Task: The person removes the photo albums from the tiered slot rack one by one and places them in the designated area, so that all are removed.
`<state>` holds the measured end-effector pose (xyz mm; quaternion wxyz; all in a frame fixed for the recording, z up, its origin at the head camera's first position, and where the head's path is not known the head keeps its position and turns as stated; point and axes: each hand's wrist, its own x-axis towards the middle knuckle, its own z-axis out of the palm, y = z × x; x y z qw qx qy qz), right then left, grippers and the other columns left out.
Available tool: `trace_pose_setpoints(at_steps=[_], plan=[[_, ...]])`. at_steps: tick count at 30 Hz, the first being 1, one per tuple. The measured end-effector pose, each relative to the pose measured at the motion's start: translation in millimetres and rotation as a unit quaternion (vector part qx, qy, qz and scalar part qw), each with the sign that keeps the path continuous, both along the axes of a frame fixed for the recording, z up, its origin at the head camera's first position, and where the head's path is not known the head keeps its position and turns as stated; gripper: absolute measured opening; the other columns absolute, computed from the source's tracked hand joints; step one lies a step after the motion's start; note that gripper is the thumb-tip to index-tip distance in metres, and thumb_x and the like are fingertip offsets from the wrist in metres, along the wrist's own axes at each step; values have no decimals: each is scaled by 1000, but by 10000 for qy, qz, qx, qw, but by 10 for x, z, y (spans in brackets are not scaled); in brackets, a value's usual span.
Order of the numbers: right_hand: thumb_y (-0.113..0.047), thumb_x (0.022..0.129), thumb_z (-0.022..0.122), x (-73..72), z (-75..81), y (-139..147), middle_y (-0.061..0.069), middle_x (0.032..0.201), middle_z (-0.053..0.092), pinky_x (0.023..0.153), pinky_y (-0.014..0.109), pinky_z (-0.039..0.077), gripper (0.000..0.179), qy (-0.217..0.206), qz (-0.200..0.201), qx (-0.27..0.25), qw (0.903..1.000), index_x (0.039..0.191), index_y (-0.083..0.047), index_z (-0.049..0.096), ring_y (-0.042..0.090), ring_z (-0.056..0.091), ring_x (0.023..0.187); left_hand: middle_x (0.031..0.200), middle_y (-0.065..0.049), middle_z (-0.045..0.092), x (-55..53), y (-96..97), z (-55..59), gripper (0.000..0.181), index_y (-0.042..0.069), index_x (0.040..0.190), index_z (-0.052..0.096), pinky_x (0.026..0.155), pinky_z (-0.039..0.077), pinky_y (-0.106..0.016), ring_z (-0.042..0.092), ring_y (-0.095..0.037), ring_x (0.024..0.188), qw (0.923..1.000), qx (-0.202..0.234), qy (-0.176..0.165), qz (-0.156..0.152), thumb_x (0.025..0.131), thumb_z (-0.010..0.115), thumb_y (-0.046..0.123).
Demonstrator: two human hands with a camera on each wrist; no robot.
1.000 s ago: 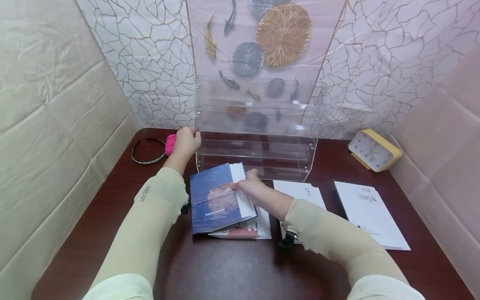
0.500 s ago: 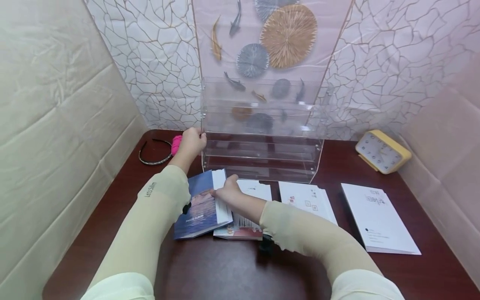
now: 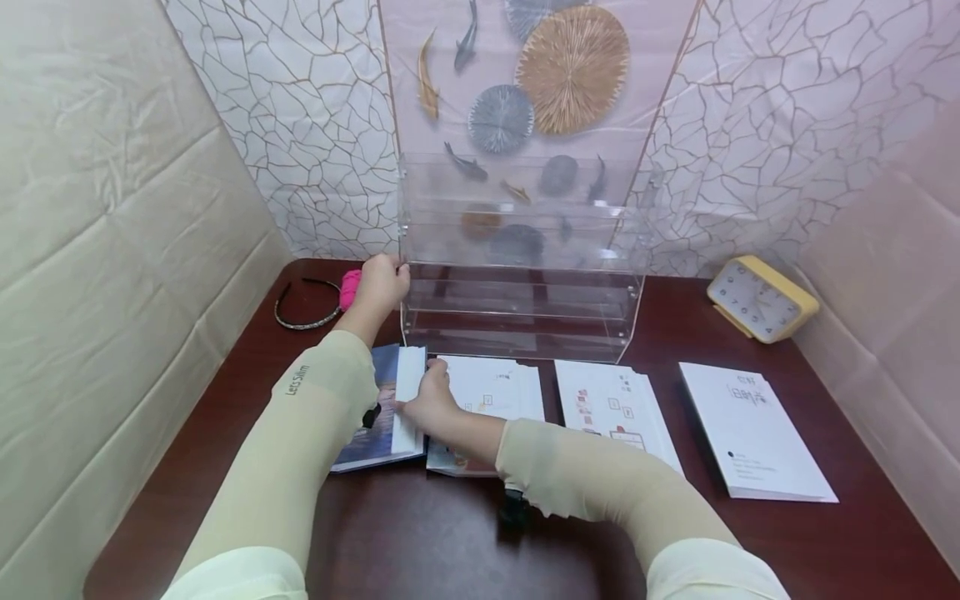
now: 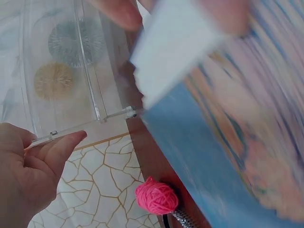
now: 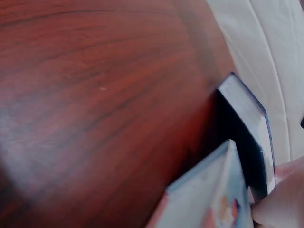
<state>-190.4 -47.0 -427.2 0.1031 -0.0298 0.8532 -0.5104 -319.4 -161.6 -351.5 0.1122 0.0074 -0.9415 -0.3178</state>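
While left hand [image 3: 381,283] grips left edge of clear rack [image 3: 517,275], fingers curled on its side wall, right hand [image 3: 429,404] pinches white edge of blue photo album [image 3: 384,408], flat on table [image 3: 420,533] just left of booklet pile [image 3: 491,392]. Rack shelves hold nothing; album, booklets not yet shelved. Work barely begun, by looks.

The left forearm hid much of the blue photo album [image 3: 371,417]. The album's cover [image 4: 247,156] was blurred in the left wrist view. The frame edge cut off the right hand [image 5: 285,199].
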Motion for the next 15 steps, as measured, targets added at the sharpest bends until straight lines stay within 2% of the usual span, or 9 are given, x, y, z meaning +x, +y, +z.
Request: trace_pose_setpoints(at_steps=[4,9,11,13,15], plan=[[-13,78,74,87,-36,3,32,136,25,106,39,27,88,290,834,628,9941,140,8,15,38,30,129,114,-20,62,-31,29,-5,31,-4,116,63,92,43,-41,56,-31,109,10000,31,-41,-2,95,47,13],[-12,83,67,139,-53,-6,33,147,10,110,38,16,87,577,1790,1260,9740,143,11,8,37,9,138,118,-19,61,-55,46,-7,33,-2,121,60,92,44,-40,55,-30,110,9997,103,-205,-1,96,46,13],[-10,84,66,139,-55,-15,32,148,10,110,37,14,85,668,2020,1447,9663,143,12,9,36,8,139,119,-19,60,-60,49,-7,33,-2,121,60,92,43,-40,55,-30,110,9996,129,-268,-8,97,46,14],[-7,83,65,128,-57,-21,31,148,12,110,35,14,84,631,2081,1487,9647,143,11,9,34,10,139,121,-19,59,-68,50,-10,34,-2,123,59,94,42,-41,53,-30,113,9994,143,-318,-47,97,45,15],[-6,83,64,110,-35,-9,29,148,14,110,35,16,84,515,2057,1416,9669,144,10,8,32,12,139,124,-18,57,-78,52,-11,35,-1,125,57,95,41,-41,51,-30,116,9993,135,-348,-89,98,45,18]])
